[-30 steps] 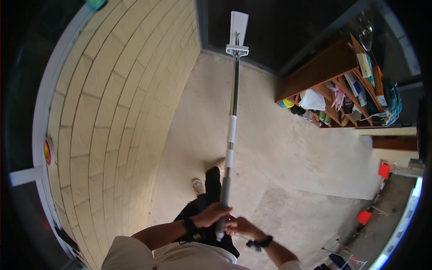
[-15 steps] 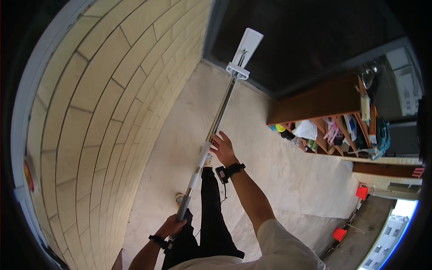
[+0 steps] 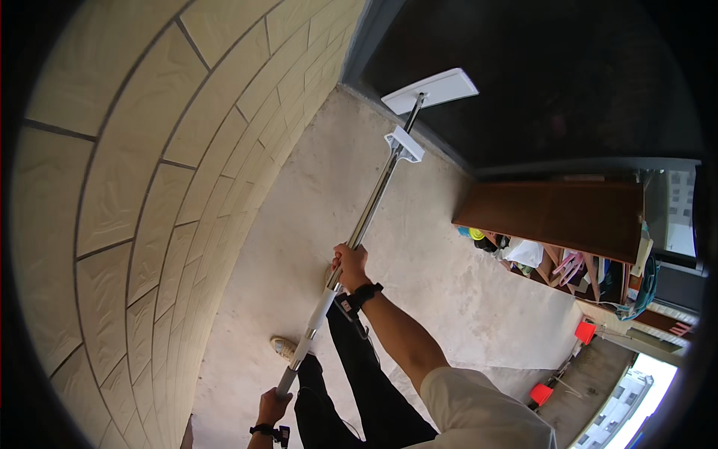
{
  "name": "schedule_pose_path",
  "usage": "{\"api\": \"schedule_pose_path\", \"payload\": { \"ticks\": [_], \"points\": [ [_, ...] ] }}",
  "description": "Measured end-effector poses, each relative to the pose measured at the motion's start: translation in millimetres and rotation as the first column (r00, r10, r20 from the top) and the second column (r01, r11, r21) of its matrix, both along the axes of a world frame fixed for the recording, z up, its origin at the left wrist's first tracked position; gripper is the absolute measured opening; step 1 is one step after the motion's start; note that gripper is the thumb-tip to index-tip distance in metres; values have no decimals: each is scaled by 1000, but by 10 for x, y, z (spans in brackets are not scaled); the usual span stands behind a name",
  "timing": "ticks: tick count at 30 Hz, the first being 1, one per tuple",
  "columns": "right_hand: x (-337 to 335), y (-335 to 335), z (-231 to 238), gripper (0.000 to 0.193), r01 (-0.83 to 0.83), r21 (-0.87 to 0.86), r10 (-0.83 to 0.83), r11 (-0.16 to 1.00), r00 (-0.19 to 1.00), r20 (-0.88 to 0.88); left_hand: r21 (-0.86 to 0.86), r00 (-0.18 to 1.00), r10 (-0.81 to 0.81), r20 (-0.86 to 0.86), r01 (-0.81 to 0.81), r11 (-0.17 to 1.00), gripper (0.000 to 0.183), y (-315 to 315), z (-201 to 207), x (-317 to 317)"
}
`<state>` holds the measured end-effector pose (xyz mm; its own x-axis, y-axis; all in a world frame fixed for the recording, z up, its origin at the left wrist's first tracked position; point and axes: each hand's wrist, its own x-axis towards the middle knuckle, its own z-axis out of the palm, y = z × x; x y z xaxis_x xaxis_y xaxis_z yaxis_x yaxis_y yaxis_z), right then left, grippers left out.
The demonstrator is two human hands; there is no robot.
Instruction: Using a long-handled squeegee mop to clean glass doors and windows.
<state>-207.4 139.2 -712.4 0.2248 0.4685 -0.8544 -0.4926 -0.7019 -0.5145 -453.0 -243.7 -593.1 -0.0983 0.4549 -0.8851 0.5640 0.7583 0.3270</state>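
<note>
A flat mop [image 3: 372,193] with a silver pole slants from my lower body up to the far dark panel. Its white rectangular head [image 3: 441,87] lies crosswise in front of that panel; whether it touches I cannot tell. Below the head, a white bracket [image 3: 404,144] sits around the pole. My right hand [image 3: 351,266] is closed around the pole's middle, just above the pale grip sleeve. At the pole's lower grey end, my left hand [image 3: 272,408] is wrapped around it. Both wrists wear black straps with small devices.
A cream tiled wall [image 3: 127,217] runs along the left. Ahead stands a dark panel [image 3: 538,82]. To the right, a brown wooden rack [image 3: 553,213] holds bags and other items. Two red containers [image 3: 540,393] stand farther right. My shoe [image 3: 283,346] is on the concrete floor [image 3: 419,269].
My right hand, open beside the pole before, now grips it. The mop head has turned from lengthwise to crosswise, with more pole showing between it and the bracket. My view has shifted slightly.
</note>
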Motion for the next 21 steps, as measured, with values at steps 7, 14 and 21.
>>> {"api": "schedule_pose_path", "payload": {
  "ticks": [7,14,21],
  "points": [
    [-98,1,-158,17,25,28,-25,999,1000,4,-3,1000,-14,-18,14,1000,38,-132,-556,-151],
    [-223,114,-505,18,30,40,-32,999,997,65,-20,1000,18,-15,-18,1000,34,27,-925,-285],
    [-96,-203,-111,25,23,47,1,999,896,-444,91,969,36,-245,-14,996,34,-245,-284,-267]
  ]
}}
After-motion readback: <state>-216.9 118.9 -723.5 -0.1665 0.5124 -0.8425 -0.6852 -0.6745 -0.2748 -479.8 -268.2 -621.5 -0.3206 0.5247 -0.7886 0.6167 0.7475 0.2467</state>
